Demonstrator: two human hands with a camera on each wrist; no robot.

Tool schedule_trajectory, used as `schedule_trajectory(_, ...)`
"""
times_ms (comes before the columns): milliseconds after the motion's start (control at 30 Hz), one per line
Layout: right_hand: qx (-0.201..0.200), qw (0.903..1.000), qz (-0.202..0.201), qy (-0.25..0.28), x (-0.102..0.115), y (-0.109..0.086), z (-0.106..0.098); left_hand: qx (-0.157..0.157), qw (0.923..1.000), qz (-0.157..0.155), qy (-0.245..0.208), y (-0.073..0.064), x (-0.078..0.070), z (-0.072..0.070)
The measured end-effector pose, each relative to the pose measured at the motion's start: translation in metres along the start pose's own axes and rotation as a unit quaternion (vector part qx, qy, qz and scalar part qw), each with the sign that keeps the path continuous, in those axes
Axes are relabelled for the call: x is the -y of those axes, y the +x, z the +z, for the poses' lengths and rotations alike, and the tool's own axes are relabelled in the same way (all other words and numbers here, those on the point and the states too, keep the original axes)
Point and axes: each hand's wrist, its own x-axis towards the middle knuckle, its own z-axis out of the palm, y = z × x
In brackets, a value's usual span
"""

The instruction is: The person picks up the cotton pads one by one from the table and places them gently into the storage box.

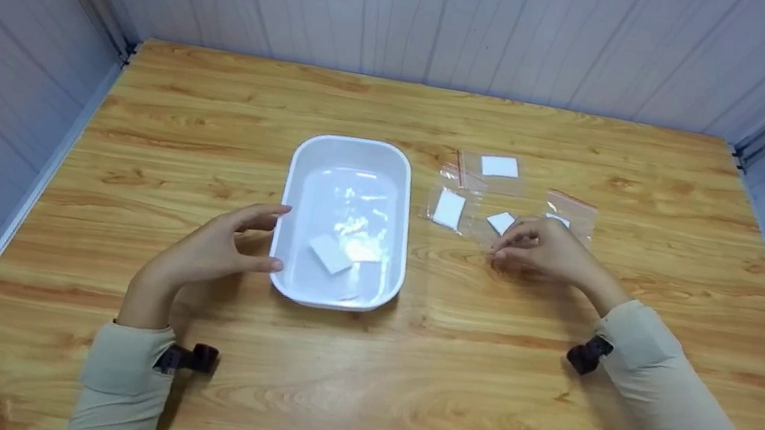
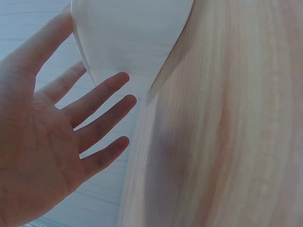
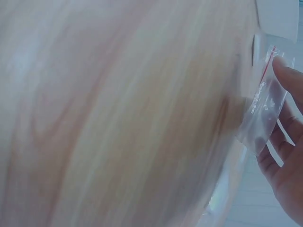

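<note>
My left hand [image 1: 215, 245] rests against the left side of a white plastic tray [image 1: 287, 185], thumb and a finger touching its rim. In the left wrist view its fingers [image 2: 102, 97] are spread and fairly straight beside the tray wall. My right hand [image 1: 550, 251] pinches a small clear zip-lock bag [image 3: 265, 101] with a red seal line between thumb and fingers, low over the table. A white square [image 1: 500, 222] shows just beyond those fingertips; whether it lies inside the held bag I cannot tell.
Clear zip-lock bags with white squares lie near the right hand: one at the back [image 1: 500, 166], one by the tray [image 1: 449, 208], one partly behind the hand [image 1: 576, 215]. White squares [image 1: 330, 253] in shiny plastic lie inside the tray. Panel walls enclose the wooden table [image 1: 385, 397].
</note>
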Motion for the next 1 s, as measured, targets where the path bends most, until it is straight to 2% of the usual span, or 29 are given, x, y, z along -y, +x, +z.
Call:
schedule_trajectory(267,-0.038,0.999,-0.02,0.008,0.004,-0.005,-0.004,-0.002,0.9998,0.02,0.0,0.0,0.001,0.0)
schedule_trajectory(500,-0.065,0.9976,-0.013,0.016,0.012,-0.009,-0.004,-0.001,0.9999,0.016,0.003,0.0,0.0,0.0)
schedule_trajectory(667,-0.096,0.9943,-0.035,0.029,0.017,-0.01,-0.004,-0.001,0.9999,0.013,0.004,0.001,-0.001,-0.001)
schedule_trajectory(900,-0.119,0.9921,-0.028,0.03,0.022,-0.013,-0.003,-0.001,0.9999,0.007,0.01,0.0,0.0,0.0)
schedule_trajectory(1000,-0.126,0.991,-0.038,0.026,0.024,-0.013,-0.002,-0.001,0.9999,0.007,0.009,0.0,0.001,0.0)
